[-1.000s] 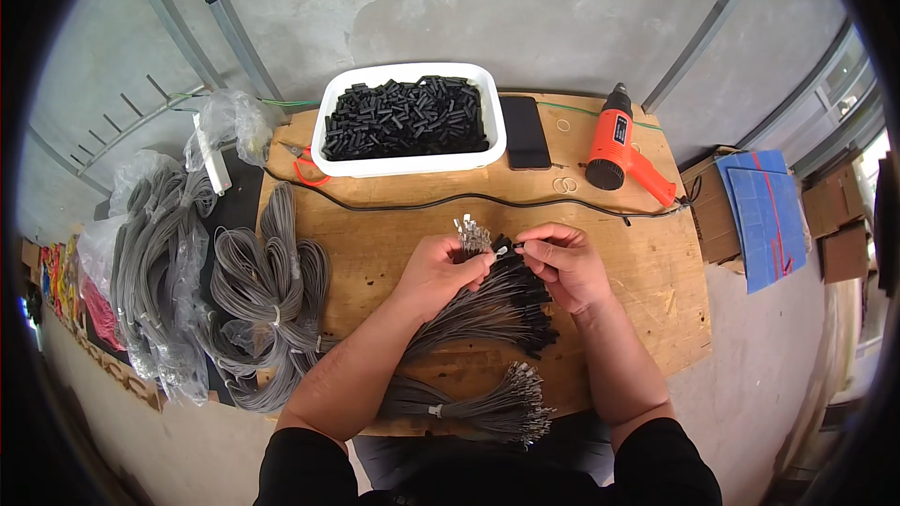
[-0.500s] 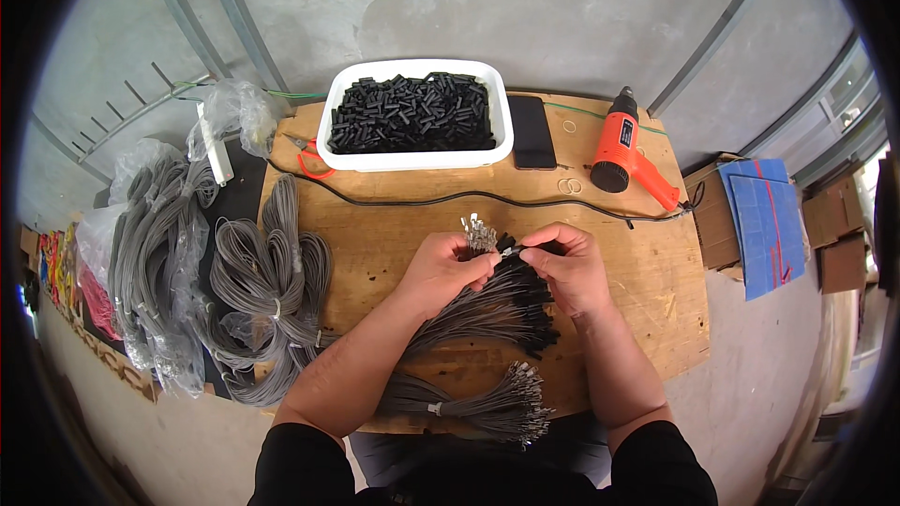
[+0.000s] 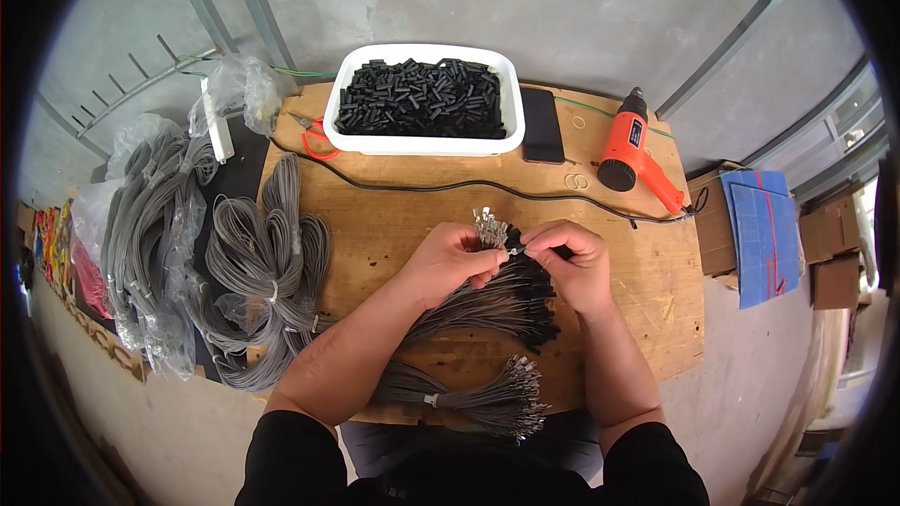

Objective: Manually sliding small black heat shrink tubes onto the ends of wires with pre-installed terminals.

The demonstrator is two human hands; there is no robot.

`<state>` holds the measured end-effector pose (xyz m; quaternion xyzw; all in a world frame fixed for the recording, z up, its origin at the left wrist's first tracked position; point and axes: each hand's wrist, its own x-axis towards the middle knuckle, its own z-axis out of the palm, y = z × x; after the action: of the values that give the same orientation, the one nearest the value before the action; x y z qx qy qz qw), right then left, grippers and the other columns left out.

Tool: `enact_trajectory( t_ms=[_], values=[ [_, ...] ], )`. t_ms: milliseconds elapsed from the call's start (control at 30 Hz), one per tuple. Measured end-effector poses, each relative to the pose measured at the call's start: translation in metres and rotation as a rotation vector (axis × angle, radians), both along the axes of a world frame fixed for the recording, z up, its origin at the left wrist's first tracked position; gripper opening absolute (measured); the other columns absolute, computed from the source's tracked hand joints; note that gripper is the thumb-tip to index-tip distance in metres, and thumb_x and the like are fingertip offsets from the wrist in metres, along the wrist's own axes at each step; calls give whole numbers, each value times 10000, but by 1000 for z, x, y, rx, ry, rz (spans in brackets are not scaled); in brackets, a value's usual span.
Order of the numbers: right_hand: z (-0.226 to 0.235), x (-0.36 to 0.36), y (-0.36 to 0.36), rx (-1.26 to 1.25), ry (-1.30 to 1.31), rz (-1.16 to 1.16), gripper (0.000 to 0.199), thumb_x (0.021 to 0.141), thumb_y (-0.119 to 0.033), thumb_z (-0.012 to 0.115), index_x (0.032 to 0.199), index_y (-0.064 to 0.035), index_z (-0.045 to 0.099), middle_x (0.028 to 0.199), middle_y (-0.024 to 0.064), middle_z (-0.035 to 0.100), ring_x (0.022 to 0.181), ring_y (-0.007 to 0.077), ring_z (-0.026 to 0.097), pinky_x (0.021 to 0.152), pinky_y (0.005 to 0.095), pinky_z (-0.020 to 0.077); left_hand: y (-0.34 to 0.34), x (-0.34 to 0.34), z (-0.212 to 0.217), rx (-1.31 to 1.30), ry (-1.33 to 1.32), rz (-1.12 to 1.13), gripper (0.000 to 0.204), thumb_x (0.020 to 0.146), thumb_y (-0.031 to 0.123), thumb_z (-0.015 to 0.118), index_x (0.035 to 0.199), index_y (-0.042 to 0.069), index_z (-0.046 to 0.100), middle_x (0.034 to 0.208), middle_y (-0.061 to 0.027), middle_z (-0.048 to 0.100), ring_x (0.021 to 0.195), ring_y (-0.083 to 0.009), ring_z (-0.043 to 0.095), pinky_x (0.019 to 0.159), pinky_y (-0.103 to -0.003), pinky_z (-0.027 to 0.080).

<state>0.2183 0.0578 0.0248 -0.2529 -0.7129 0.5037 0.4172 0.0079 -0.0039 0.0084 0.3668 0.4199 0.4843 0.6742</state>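
Note:
My left hand (image 3: 454, 264) is closed around grey cables, with bare metal terminals (image 3: 489, 226) sticking up above its fingers. Between thumb and forefinger, my right hand (image 3: 576, 262) pinches a small black sleeve (image 3: 526, 251) against one terminal held at the left fingertips. Under both hands fans out a bundle of grey cables (image 3: 469, 313), many ending in black sleeves (image 3: 538, 309). Nearer to me lies a second tied bundle of cables (image 3: 469, 402) with bare metal ends. A white tub (image 3: 428, 145) full of loose black sleeves (image 3: 419, 98) stands at the back.
Coiled grey cables (image 3: 267, 253) lie on the left, beside more in plastic bags (image 3: 150, 244). A black cord (image 3: 441, 188) crosses the table behind my hands. Orange-handled pliers (image 3: 317, 142), a dark phone (image 3: 542, 126) and an orange heat gun (image 3: 626, 145) lie along the back.
The whole view has shifted slightly. My hands stay together at the same terminal, with the right fingers still pinching the black sleeve against it.

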Motion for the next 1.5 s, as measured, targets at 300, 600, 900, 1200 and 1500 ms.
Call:
enact_trajectory(
  t_ms=[300,600,900,1200,1500],
  values=[
    [-7,2,-1,-525,108,10,122,916,-18,713,1037,-5,708,870,-10,677,703,14,509,620,182,418,0,1,-1,63,40,29,162,914,113,712,839,-21,659,727,-32,628,622,-91,559,563,-244,448],
    [-3,-1,-4,-343,-9,-61,72,909,-13,722,979,-5,711,893,6,701,808,55,598,747,216,493,1,0,-4,20,60,10,149,891,113,738,906,-23,679,767,-39,646,654,-105,584,587,-251,483],
    [-5,-3,-4,-327,31,-136,107,892,20,718,990,-11,690,823,2,670,650,27,503,575,185,403,0,2,-5,77,90,62,161,922,108,704,850,-31,667,751,-37,661,658,-80,578,591,-234,454],
    [-1,6,6,-865,291,91,167,978,-160,649,990,6,664,819,88,702,545,74,435,489,200,346,1,1,-8,115,178,35,197,920,146,706,818,-19,672,724,-23,663,657,-71,586,600,-240,456],
    [-4,4,5,-848,195,122,150,959,-143,676,984,5,663,808,88,702,543,69,450,484,183,357,0,2,-4,88,151,34,194,907,138,711,804,-22,676,712,-30,658,650,-77,583,590,-243,455]
  ],
)
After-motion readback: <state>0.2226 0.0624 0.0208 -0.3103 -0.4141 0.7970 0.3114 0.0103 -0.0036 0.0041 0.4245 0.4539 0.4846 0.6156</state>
